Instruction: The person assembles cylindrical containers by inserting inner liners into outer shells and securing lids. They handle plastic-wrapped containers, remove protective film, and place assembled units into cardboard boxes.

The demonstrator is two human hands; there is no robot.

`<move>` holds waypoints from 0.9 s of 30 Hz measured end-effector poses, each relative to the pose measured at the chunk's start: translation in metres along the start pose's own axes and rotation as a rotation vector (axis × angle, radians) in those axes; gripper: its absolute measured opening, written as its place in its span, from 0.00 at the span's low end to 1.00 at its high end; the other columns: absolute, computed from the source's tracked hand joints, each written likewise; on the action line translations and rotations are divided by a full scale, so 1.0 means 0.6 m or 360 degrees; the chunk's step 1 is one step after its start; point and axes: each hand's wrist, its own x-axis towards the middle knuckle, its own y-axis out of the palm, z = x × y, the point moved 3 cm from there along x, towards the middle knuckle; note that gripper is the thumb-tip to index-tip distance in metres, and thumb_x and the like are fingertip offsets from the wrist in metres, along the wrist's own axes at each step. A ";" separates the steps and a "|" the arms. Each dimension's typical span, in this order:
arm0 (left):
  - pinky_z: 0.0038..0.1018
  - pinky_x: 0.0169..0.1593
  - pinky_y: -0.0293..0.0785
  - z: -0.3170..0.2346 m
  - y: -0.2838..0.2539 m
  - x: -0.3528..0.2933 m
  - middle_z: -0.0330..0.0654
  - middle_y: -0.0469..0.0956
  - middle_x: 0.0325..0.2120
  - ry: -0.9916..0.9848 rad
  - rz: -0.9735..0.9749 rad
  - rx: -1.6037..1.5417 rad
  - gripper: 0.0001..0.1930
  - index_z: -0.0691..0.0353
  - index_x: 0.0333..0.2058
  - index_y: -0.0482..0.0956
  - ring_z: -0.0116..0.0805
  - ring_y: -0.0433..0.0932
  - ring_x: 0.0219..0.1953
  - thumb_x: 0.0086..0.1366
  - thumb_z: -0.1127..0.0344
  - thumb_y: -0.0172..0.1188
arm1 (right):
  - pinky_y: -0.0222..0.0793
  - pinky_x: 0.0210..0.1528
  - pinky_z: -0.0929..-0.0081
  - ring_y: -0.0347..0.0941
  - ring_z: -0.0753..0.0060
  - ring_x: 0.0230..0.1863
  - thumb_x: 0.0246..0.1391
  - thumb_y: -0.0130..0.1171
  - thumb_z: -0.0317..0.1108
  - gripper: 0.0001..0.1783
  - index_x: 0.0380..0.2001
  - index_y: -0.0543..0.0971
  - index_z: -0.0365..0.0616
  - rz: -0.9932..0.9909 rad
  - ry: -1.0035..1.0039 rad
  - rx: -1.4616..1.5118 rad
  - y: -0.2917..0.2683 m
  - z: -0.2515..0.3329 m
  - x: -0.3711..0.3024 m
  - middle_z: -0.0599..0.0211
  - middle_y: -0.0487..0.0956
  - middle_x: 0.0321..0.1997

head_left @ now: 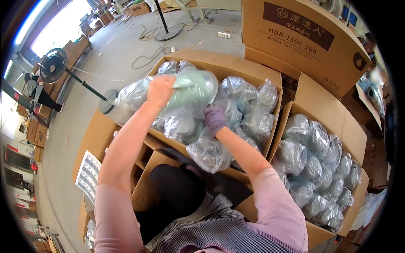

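My bare left hand (160,90) is closed on the clear plastic bag around a pale green, glassy cylinder (192,89). The cylinder lies sideways above an open carton (228,62), its rounded end toward the right and the loose bag trailing left. Motion blurs it. Below that rounded end is my right hand (215,118) in a purple glove, fingers curled. What they pinch, if anything, is hidden among the plastic. Several bagged, rounded clear pieces (257,124) fill the carton, and one bagged piece (209,152) bulges over its near edge.
A second open carton (333,110) on the right holds several more bagged pieces. Behind stands a tall printed carton (295,46). A divided carton (145,162) and a printed sheet (89,175) sit at left. A standing fan (53,65), cables (147,59) and a distant person (38,92) are beyond.
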 end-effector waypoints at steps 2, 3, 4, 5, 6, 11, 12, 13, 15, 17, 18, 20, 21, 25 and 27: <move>0.31 0.38 0.74 -0.027 0.053 0.015 0.39 0.77 0.25 0.0606 0.0134 0.0171 0.06 0.55 0.30 0.76 0.38 0.78 0.34 0.50 0.67 0.59 | 0.70 0.47 0.58 0.78 0.63 0.47 0.51 0.55 0.36 0.19 0.48 0.79 0.50 0.0301 -0.0250 -0.0021 0.009 0.032 0.010 0.63 0.81 0.47; 0.31 0.39 0.72 -0.047 0.075 0.021 0.38 0.76 0.25 0.0812 0.0237 0.0168 0.05 0.55 0.29 0.77 0.37 0.78 0.33 0.51 0.67 0.57 | 0.70 0.48 0.58 0.78 0.61 0.47 0.52 0.54 0.36 0.19 0.48 0.79 0.49 0.0372 -0.0204 0.0064 0.015 0.040 0.019 0.62 0.81 0.47; 0.30 0.41 0.71 -0.077 0.093 0.024 0.37 0.76 0.24 0.1019 0.0348 0.0159 0.05 0.55 0.28 0.77 0.35 0.77 0.32 0.51 0.67 0.55 | 0.70 0.49 0.57 0.78 0.60 0.47 0.53 0.53 0.36 0.20 0.49 0.78 0.47 0.0451 -0.0157 0.0156 0.029 0.049 0.026 0.61 0.81 0.47; 0.30 0.42 0.71 -0.099 0.112 0.023 0.36 0.76 0.24 0.1157 0.0417 0.0159 0.03 0.54 0.27 0.77 0.34 0.77 0.32 0.52 0.67 0.55 | 0.70 0.50 0.56 0.78 0.59 0.48 0.53 0.53 0.36 0.20 0.50 0.77 0.46 0.0527 -0.0110 0.0245 0.047 0.050 0.028 0.61 0.81 0.47; 0.30 0.43 0.70 -0.121 0.133 0.021 0.36 0.76 0.23 0.1297 0.0484 0.0159 0.02 0.54 0.25 0.77 0.34 0.76 0.32 0.52 0.66 0.56 | 0.69 0.52 0.56 0.77 0.58 0.50 0.54 0.51 0.36 0.21 0.51 0.76 0.45 0.0305 -0.0194 0.0168 0.081 0.048 0.029 0.60 0.80 0.49; 0.28 0.48 0.68 -0.163 0.247 -0.012 0.34 0.76 0.19 0.1248 0.0570 0.0053 0.07 0.50 0.14 0.78 0.31 0.77 0.34 0.49 0.66 0.57 | 0.60 0.64 0.62 0.68 0.60 0.63 0.58 0.46 0.36 0.24 0.57 0.72 0.43 0.0576 -0.0230 0.0579 0.157 0.050 0.047 0.57 0.71 0.63; 0.28 0.49 0.67 -0.176 0.267 -0.006 0.33 0.76 0.19 0.1216 0.0569 0.0035 0.07 0.50 0.15 0.79 0.31 0.77 0.33 0.49 0.66 0.57 | 0.59 0.65 0.63 0.66 0.61 0.64 0.58 0.46 0.35 0.24 0.57 0.72 0.43 0.0514 -0.0155 0.0690 0.188 0.039 0.056 0.57 0.69 0.64; 0.29 0.49 0.67 -0.180 0.284 -0.014 0.33 0.76 0.19 0.1160 0.0589 0.0025 0.07 0.50 0.15 0.80 0.31 0.77 0.33 0.49 0.67 0.57 | 0.64 0.63 0.61 0.69 0.56 0.62 0.58 0.47 0.37 0.23 0.55 0.75 0.44 0.0436 -0.0245 0.0729 0.188 0.038 0.049 0.54 0.72 0.62; 0.28 0.53 0.66 -0.174 0.314 -0.032 0.33 0.78 0.20 0.1018 0.0606 -0.0011 0.07 0.49 0.17 0.82 0.31 0.77 0.34 0.51 0.68 0.57 | 0.64 0.63 0.61 0.69 0.57 0.62 0.55 0.51 0.40 0.24 0.54 0.77 0.45 0.0772 -0.0480 0.0488 0.198 0.042 0.058 0.55 0.72 0.62; 0.29 0.53 0.67 -0.161 0.344 -0.051 0.34 0.80 0.22 0.0882 0.0774 0.0008 0.08 0.50 0.19 0.83 0.31 0.78 0.35 0.52 0.67 0.57 | 0.62 0.63 0.63 0.70 0.58 0.60 0.51 0.53 0.43 0.26 0.52 0.77 0.44 0.1167 -0.0407 0.0443 0.192 0.040 0.061 0.54 0.75 0.58; 0.29 0.53 0.67 -0.153 0.358 -0.064 0.34 0.81 0.24 0.0813 0.0860 0.0017 0.08 0.50 0.19 0.84 0.31 0.78 0.36 0.53 0.67 0.56 | 0.63 0.62 0.63 0.71 0.57 0.58 0.51 0.54 0.44 0.25 0.50 0.78 0.44 0.1149 -0.0485 0.0450 0.206 0.048 0.062 0.54 0.76 0.57; 0.30 0.53 0.68 -0.185 0.387 -0.080 0.34 0.82 0.27 0.0786 0.1042 0.0029 0.08 0.52 0.22 0.85 0.32 0.78 0.37 0.54 0.67 0.56 | 0.64 0.61 0.63 0.72 0.57 0.56 0.50 0.54 0.45 0.24 0.47 0.80 0.45 0.1055 -0.0522 0.0456 0.309 0.009 0.080 0.54 0.77 0.54; 0.30 0.53 0.68 -0.184 0.410 -0.122 0.34 0.83 0.29 0.0721 0.1171 0.0051 0.09 0.53 0.23 0.85 0.32 0.78 0.38 0.54 0.66 0.55 | 0.64 0.61 0.63 0.72 0.56 0.56 0.51 0.54 0.45 0.24 0.49 0.79 0.46 0.1107 -0.0517 0.0462 0.325 0.007 0.075 0.55 0.77 0.55; 0.30 0.56 0.68 -0.180 0.475 -0.186 0.39 0.83 0.40 0.0167 0.1606 -0.0154 0.11 0.53 0.34 0.86 0.38 0.77 0.49 0.59 0.63 0.54 | 0.63 0.60 0.62 0.73 0.54 0.55 0.55 0.52 0.44 0.23 0.53 0.77 0.52 0.1226 -0.0528 0.0474 0.301 0.003 0.051 0.56 0.76 0.57; 0.32 0.58 0.68 -0.201 0.463 -0.138 0.41 0.82 0.44 0.0351 0.1979 -0.0243 0.13 0.54 0.36 0.86 0.38 0.73 0.55 0.59 0.62 0.53 | 0.63 0.60 0.62 0.73 0.53 0.55 0.56 0.51 0.44 0.23 0.54 0.76 0.53 0.1225 -0.0477 0.0515 0.287 -0.020 0.036 0.57 0.76 0.57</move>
